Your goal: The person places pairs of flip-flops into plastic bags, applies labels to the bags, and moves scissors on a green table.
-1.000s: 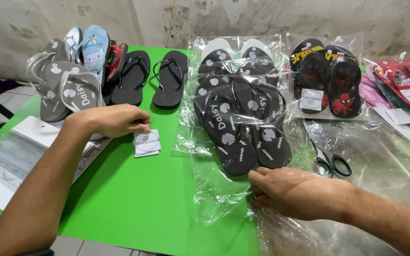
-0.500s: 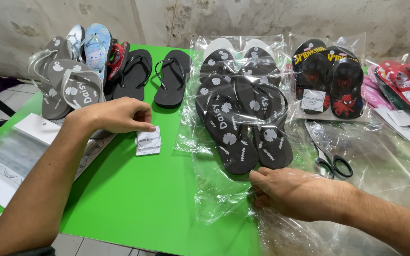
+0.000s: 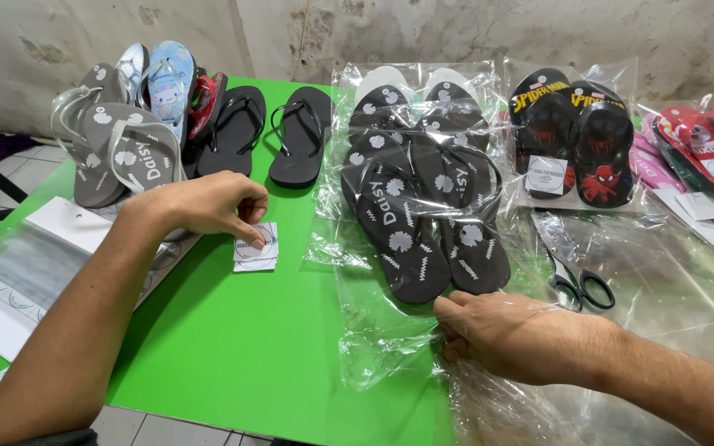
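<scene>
The left hand (image 3: 200,205) rests loosely curled, fingertips on a small stack of white labels (image 3: 255,248) mid-desk (image 3: 233,355). The right hand (image 3: 522,334) lies flat, pinning the clear plastic bag (image 3: 373,330) of dark flower-print flip-flops (image 3: 423,215) near the front edge, scissors (image 3: 576,285) just beside.

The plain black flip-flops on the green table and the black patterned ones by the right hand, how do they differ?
The plain black flip-flops lie bare on the green table; the patterned flip-flops sit in clear plastic, which the right hand touches. The plain pair is unmarked; the patterned pair carries white flowers and lettering. Both are black with thong straps.
</scene>
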